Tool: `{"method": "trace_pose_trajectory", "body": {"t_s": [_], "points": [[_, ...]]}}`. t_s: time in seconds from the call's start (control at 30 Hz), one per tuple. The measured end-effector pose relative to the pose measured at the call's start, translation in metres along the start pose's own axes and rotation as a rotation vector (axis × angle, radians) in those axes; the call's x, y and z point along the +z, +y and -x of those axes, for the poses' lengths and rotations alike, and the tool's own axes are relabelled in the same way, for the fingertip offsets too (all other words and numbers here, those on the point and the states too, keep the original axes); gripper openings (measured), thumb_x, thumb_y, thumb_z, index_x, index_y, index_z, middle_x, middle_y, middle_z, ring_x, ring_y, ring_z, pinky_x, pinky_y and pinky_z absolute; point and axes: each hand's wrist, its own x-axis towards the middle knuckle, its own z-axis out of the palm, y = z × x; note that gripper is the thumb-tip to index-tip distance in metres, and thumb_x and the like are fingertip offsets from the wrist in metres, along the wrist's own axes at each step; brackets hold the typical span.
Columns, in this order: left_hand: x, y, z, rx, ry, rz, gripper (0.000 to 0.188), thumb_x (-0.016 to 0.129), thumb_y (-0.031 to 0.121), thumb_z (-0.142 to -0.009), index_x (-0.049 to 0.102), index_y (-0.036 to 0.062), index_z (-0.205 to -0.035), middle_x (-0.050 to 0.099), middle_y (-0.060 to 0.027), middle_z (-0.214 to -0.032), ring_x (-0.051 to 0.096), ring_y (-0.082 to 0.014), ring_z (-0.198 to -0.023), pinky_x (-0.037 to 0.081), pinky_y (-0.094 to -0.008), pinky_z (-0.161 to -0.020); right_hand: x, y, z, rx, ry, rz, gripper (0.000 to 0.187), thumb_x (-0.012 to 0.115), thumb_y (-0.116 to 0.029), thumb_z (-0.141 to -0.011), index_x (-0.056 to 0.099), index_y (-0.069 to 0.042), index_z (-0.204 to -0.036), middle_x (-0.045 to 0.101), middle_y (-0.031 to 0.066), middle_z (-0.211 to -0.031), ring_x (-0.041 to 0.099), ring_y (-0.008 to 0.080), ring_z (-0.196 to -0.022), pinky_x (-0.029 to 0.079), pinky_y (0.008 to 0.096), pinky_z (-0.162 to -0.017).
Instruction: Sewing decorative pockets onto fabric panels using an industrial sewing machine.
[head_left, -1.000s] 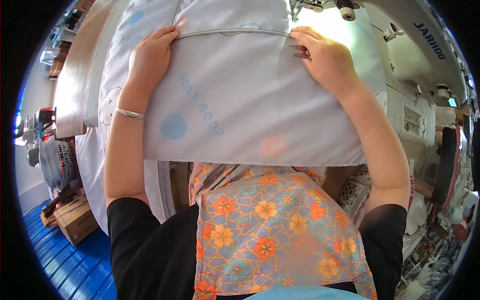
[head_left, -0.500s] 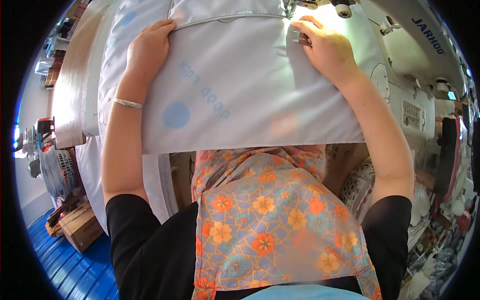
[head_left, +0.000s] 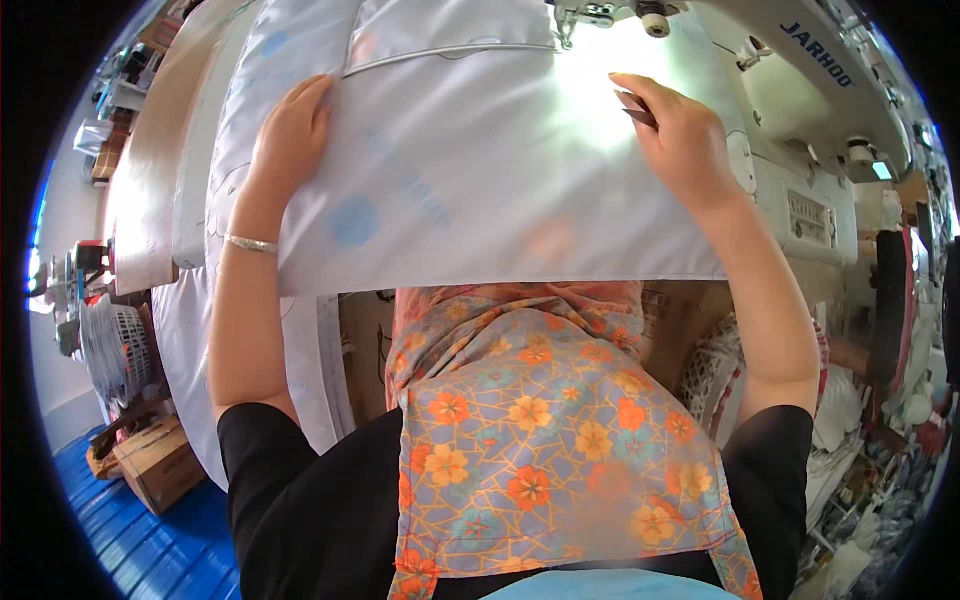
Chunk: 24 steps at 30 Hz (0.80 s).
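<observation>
White fabric with pale blue and orange prints lies spread in front of me. A narrow grey piped strip crosses its far part and runs to the sewing machine's presser foot. My left hand rests on the fabric at the left, fingers stretched out, just below the strip's left end. My right hand is to the right of the presser foot, above the brightly lit fabric. Its fingers are closed on small dark thread snips, whose pointed blades stick out leftward; their handles are hidden in the palm.
The sewing machine's white arm reaches in from the upper right. A wooden tabletop edge stands at the left. On the blue floor sits a cardboard box. A white basket is beside my right elbow.
My right hand, with the snips, has moved right and nearer, away from the presser foot. My left hand has slid off the strip's end toward me. The view has shifted slightly.
</observation>
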Motion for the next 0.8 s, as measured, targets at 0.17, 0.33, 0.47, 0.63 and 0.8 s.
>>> {"method": "trace_pose_trajectory", "body": {"t_s": [0.17, 0.33, 0.47, 0.63, 0.8], "points": [[0.001, 0.015, -0.015, -0.169, -0.043, 0.194, 0.034, 0.054, 0.019, -0.090, 0.060, 0.0020, -0.119, 0.060, -0.0149, -0.125, 0.056, -0.0335, -0.114, 0.045, -0.0394, -0.096, -0.014, -0.033, -0.012, 0.070, -0.190, -0.026, 0.030, 0.055, -0.016, -0.094, 0.061, -0.010, -0.124, 0.067, 0.0140, -0.104, 0.064, 0.0251, -0.088, 0.050, 0.0337, -0.077], [0.005, 0.026, -0.026, -0.156, 0.021, 0.051, 0.029, 0.059, 0.025, -0.088, 0.064, 0.0057, -0.110, 0.063, -0.0139, -0.114, 0.058, -0.0337, -0.107, 0.047, -0.0396, -0.091, 0.012, -0.066, -0.049, -0.043, -0.258, -0.286, 0.032, 0.057, -0.021, -0.094, 0.056, -0.005, -0.122, 0.068, 0.0144, -0.096, 0.065, 0.0261, -0.083, 0.049, 0.0340, -0.075], [0.013, 0.017, -0.029, -0.209, 0.047, 0.129, 0.017, 0.059, 0.020, -0.088, 0.064, 0.0066, -0.096, 0.064, -0.0115, -0.099, 0.060, -0.0325, -0.097, 0.048, -0.0410, -0.085, 0.058, -0.085, -0.093, -0.091, -0.203, -0.305, 0.025, 0.064, -0.022, -0.090, 0.059, -0.003, -0.104, 0.068, 0.0134, -0.090, 0.066, 0.0274, -0.080, 0.050, 0.0350, -0.073], [0.008, 0.020, -0.027, -0.222, 0.119, 0.208, 0.010, 0.056, 0.013, -0.088, 0.062, 0.0057, -0.090, 0.064, -0.0102, -0.096, 0.060, -0.0322, -0.092, 0.048, -0.0411, -0.080, 0.109, -0.102, -0.140, -0.194, -0.150, -0.228, 0.026, 0.067, -0.023, -0.086, 0.060, -0.003, -0.102, 0.069, 0.0137, -0.088, 0.066, 0.0293, -0.083, 0.051, 0.0379, -0.073], [0.011, 0.026, -0.030, -0.128, 0.221, 0.263, 0.006, 0.057, 0.011, -0.085, 0.062, 0.0070, -0.086, 0.064, -0.0098, -0.089, 0.061, -0.0322, -0.083, 0.050, -0.0411, -0.073, 0.129, -0.106, -0.154, -0.255, -0.104, -0.203, 0.021, 0.067, -0.021, -0.084, 0.061, -0.003, -0.094, 0.067, 0.0154, -0.084, 0.064, 0.0330, -0.080, 0.050, 0.0416, -0.071]]}}
